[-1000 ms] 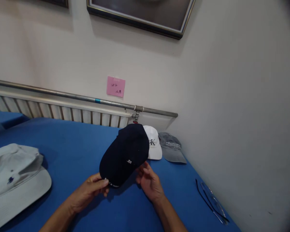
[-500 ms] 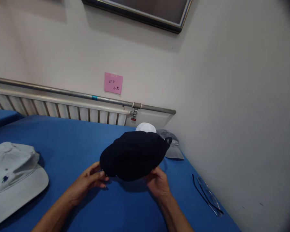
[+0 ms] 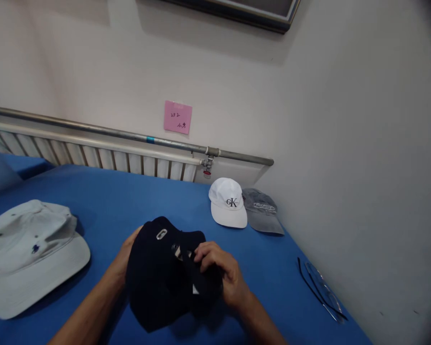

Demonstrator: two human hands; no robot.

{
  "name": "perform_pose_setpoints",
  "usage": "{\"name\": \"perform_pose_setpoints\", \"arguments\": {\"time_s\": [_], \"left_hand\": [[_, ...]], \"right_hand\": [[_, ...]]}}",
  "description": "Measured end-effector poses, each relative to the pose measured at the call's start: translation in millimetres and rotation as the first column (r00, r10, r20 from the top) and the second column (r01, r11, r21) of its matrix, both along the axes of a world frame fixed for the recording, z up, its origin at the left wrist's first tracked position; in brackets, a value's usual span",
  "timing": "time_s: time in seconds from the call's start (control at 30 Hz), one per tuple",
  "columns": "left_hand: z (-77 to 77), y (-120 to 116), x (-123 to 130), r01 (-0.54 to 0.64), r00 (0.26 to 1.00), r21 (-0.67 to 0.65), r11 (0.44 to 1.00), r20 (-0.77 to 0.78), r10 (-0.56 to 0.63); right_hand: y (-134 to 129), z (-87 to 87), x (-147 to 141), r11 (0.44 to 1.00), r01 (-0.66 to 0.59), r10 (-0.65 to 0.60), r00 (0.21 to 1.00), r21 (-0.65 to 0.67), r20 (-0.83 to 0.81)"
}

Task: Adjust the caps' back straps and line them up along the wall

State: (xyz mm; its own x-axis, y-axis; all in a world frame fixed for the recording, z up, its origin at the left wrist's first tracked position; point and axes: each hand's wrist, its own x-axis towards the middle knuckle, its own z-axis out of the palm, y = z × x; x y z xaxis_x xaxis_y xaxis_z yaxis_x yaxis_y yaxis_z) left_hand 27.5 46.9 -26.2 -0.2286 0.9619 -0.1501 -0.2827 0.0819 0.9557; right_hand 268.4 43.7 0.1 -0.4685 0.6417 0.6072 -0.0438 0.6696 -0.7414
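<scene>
A: Step in hand?
B: Handling the dark cap, I judge — its opening and strap are under the right fingers. It is tilted, above or on the blue table; contact is unclear.

A: Finger state?
B: Right hand: fingers curled, gripping the dark cap near its strap. Left hand: at the dark cap's left side, fingers mostly hidden behind it. Cannot tell how they close.

A: What does the next move call for?
B: My judgement: a steady left-side support while the right fingers control the strap. Soft cloth, so it may fold or twist.

A: Surroundings, relative to the dark cap?
B: Pale cap to the left, well apart. White cap beyond and to the right, grey cap farther right. Glasses off to the right.

A: Obstructions?
B: Nothing seen between the hands and the dark cap — its own body blocks the view of the left fingers.
</scene>
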Motion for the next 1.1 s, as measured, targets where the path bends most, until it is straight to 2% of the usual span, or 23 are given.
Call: {"name": "perform_pose_setpoints", "arguments": {"time_s": [0.1,0.17,0.27,0.33,0.47,0.57,0.67,0.87,1.1], "left_hand": [[5.7,2,-10,-0.091,0.996,0.013,0.996,0.019,0.09],[7.3,3,-17,-0.096,0.995,0.113,0.989,-0.024,0.1],[10.6,-2,-23,-0.008,0.989,0.295,0.956,-0.138,0.051],[14.7,-8,-22,0.112,0.963,0.337,0.935,-0.267,-0.019],[23.0,-16,-14,0.324,0.818,0.266,0.908,-0.561,-0.127],[25.3,-17,-8,0.474,0.643,0.223,0.852,-0.748,-0.162],[27.0,-17,-5,0.6,0.479,0.163,0.783,-0.857,-0.189],[31.8,-22,-6,0.736,0.316,-0.026,0.677,-0.871,-0.377],[31.0,-26,-8,0.819,0.224,-0.202,0.538,-0.751,-0.622]], "right_hand": [[1,-3.7,-1,0.998,-0.017,0.012,0.997,0.064,0.08],[1,-5.8,-1,0.996,-0.029,0.017,0.989,0.082,0.149],[1,-7.7,1,0.997,-0.041,0.024,0.966,0.064,0.257],[2,-9.8,3,0.997,-0.048,0.028,0.953,0.059,0.301],[8,-17.8,9,0.996,-0.029,-0.001,0.943,0.084,0.333],[12,-24.3,13,0.993,0.008,-0.05,0.933,0.118,0.356],[16,-28.8,17,0.987,0.024,-0.086,0.916,0.161,0.391],[20,-32.8,22,0.976,0.047,-0.134,0.899,0.212,0.418],[22,-30.9,23,0.981,0.06,-0.13,0.91,0.185,0.394]]}}
